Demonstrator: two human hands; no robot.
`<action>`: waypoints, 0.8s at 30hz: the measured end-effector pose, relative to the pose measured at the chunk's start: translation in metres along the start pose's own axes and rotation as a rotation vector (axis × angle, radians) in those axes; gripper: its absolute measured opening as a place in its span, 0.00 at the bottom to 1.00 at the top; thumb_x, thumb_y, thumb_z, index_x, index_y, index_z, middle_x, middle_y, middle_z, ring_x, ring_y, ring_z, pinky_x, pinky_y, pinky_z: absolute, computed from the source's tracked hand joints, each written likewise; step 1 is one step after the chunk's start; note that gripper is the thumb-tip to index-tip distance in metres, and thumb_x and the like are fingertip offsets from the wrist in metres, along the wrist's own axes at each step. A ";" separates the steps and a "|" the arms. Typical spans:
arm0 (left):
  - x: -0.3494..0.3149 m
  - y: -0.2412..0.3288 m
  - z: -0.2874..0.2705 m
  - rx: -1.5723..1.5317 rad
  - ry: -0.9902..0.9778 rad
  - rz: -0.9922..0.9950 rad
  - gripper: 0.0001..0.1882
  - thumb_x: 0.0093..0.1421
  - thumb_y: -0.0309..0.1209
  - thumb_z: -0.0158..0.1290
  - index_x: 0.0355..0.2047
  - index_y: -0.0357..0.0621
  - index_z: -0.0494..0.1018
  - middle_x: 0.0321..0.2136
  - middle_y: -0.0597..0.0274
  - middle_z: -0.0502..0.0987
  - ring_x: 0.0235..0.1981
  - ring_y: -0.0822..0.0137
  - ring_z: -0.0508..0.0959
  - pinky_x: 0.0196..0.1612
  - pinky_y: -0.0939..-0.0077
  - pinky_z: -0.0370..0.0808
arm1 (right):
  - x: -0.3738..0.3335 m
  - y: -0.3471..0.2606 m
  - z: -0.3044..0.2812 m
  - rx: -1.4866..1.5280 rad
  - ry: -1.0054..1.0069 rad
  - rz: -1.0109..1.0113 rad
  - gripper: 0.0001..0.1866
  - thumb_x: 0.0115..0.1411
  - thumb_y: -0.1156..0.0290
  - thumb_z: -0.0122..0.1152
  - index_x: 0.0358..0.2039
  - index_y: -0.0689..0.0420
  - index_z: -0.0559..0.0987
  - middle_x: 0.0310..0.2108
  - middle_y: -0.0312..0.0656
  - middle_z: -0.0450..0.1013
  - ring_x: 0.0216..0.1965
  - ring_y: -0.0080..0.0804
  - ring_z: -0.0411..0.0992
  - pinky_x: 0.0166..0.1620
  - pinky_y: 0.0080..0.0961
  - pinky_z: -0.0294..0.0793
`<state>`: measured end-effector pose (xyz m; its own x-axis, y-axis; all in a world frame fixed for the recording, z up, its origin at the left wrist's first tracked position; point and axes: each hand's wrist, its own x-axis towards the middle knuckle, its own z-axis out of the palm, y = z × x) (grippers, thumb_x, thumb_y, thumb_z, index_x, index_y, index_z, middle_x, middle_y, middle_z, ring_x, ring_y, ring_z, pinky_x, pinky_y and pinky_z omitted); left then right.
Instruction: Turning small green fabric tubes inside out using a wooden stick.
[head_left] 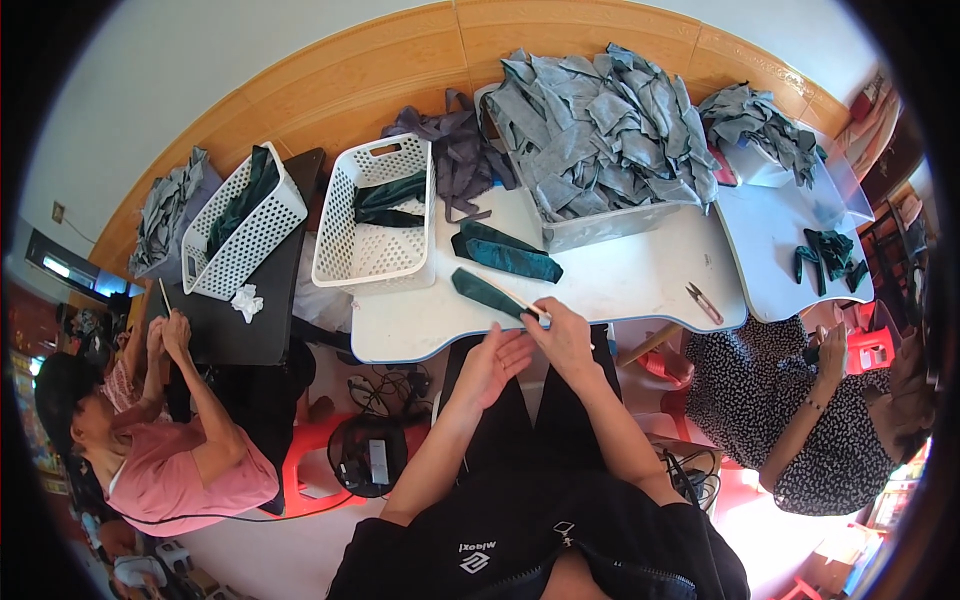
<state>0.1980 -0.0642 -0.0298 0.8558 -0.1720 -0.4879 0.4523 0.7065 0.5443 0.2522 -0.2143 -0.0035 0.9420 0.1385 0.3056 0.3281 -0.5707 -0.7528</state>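
Observation:
My right hand (565,340) is closed around a thin pale stick (518,302) and the near end of a dark green velvet piece (480,288). The stick lies along the velvet, which points away to the left over the table's front edge; whether it runs inside the fabric I cannot tell. Just left of it, my left hand (490,368) is open, palm turned toward the right hand, fingers stretched and holding nothing. Beyond the held piece, several finished-looking green velvet pieces (510,262) lie stacked on the white table (620,275).
A white perforated basket (325,245) with green velvet stands at left; a large bin (600,228) heaped with grey-green fabric is behind. Thread snips (706,304) lie at right. Co-workers sit on both sides, one in a pink top (190,465), one in a patterned dress (830,450).

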 end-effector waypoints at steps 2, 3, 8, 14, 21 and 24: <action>0.014 0.000 -0.003 -0.343 -0.011 0.026 0.28 0.65 0.47 0.45 0.55 0.37 0.62 0.48 0.48 0.73 0.49 0.58 0.75 0.52 0.65 0.72 | -0.015 -0.013 -0.007 0.118 -0.026 0.064 0.14 0.52 0.64 0.66 0.34 0.60 0.78 0.18 0.40 0.71 0.19 0.30 0.71 0.24 0.27 0.69; 0.021 0.001 -0.004 -0.393 -0.032 0.100 0.25 0.66 0.47 0.45 0.54 0.40 0.64 0.50 0.52 0.72 0.51 0.61 0.73 0.54 0.66 0.71 | -0.023 -0.018 -0.011 0.167 -0.041 0.096 0.13 0.52 0.65 0.66 0.34 0.60 0.78 0.16 0.39 0.69 0.17 0.27 0.68 0.23 0.25 0.67; 0.025 0.010 -0.006 -0.437 -0.168 0.240 0.16 0.66 0.36 0.46 0.51 0.44 0.69 0.47 0.61 0.75 0.49 0.67 0.75 0.54 0.69 0.71 | -0.048 -0.034 -0.027 0.394 -0.017 0.303 0.10 0.51 0.71 0.68 0.30 0.60 0.77 0.14 0.27 0.60 0.18 0.12 0.54 0.21 0.14 0.53; 0.007 0.022 0.011 -0.412 -0.197 0.256 0.11 0.65 0.34 0.49 0.46 0.46 0.72 0.40 0.64 0.78 0.44 0.71 0.77 0.48 0.73 0.76 | -0.055 -0.039 -0.038 0.446 -0.107 0.326 0.11 0.51 0.73 0.69 0.32 0.60 0.76 0.16 0.25 0.57 0.19 0.10 0.52 0.22 0.12 0.51; -0.015 0.053 0.020 -0.315 -0.057 0.396 0.08 0.64 0.35 0.50 0.40 0.47 0.71 0.34 0.65 0.78 0.37 0.68 0.80 0.37 0.74 0.79 | -0.059 -0.049 -0.055 0.602 -0.168 0.281 0.08 0.62 0.76 0.53 0.42 0.59 0.74 0.28 0.31 0.66 0.25 0.14 0.60 0.26 0.13 0.60; -0.019 0.063 0.019 -0.260 0.022 0.454 0.08 0.65 0.36 0.49 0.40 0.47 0.69 0.34 0.63 0.78 0.35 0.67 0.80 0.35 0.73 0.79 | -0.058 -0.052 -0.067 0.414 -0.235 0.105 0.10 0.64 0.77 0.50 0.45 0.61 0.75 0.29 0.34 0.67 0.26 0.17 0.62 0.28 0.15 0.63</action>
<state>0.2150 -0.0298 0.0263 0.9446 0.2038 -0.2574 -0.0429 0.8540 0.5185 0.1760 -0.2467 0.0564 0.9464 0.3031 0.1114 0.1855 -0.2279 -0.9559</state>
